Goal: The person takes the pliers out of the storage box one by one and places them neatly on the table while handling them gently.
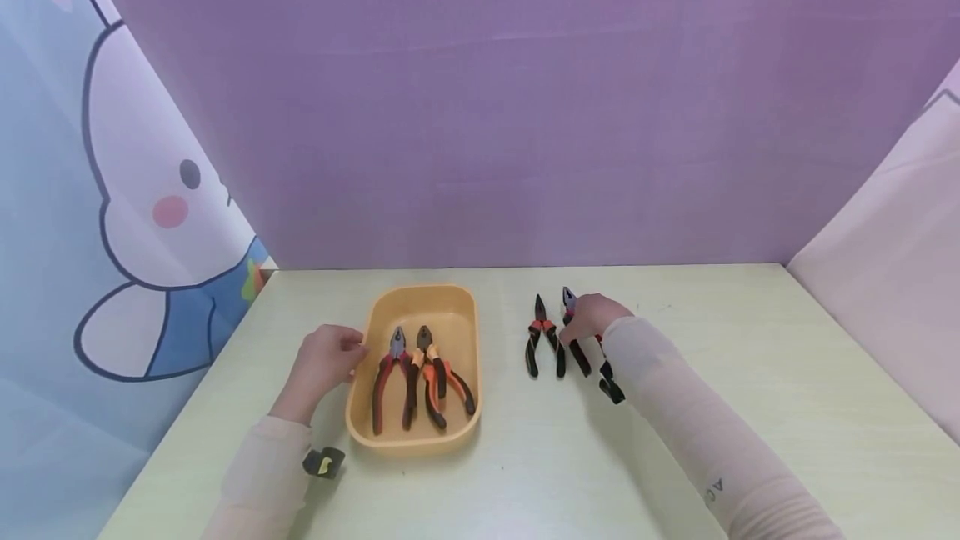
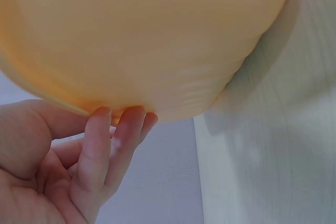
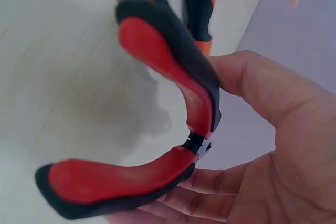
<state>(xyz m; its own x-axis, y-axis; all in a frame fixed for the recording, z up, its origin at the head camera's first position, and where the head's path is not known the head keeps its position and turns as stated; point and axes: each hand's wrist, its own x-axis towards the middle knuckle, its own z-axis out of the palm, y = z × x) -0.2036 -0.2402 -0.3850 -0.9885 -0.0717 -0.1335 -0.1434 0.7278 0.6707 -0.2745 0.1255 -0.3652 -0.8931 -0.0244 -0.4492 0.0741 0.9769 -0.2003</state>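
My left hand point(image 1: 326, 357) pinches the left rim of a yellow plastic basin point(image 1: 463, 315); in the left wrist view its fingertips point(image 2: 131, 119) press against the basin wall. Inside the basin lie pliers with dark red handles point(image 1: 381, 394), pliers with yellow-and-black handles point(image 1: 425, 338) and pliers with orange-and-black handles point(image 1: 461, 390), partly overlapping. My right hand point(image 1: 592, 317) grips red-and-black pliers point(image 3: 168, 51) between thumb and fingers, near the pivot. Their handles spread apart, and the hand hides part of them in the head view. Just left of this hand lie orange-and-black long-nose pliers point(image 1: 540, 325).
Both hands work over a pale wood-grain table point(image 1: 525, 473). A purple cloth backdrop point(image 1: 525, 107) rises at its far edge, and a blue printed cloth point(image 1: 45, 273) hangs on the left. Black straps point(image 1: 324, 462) sit at the wrists.
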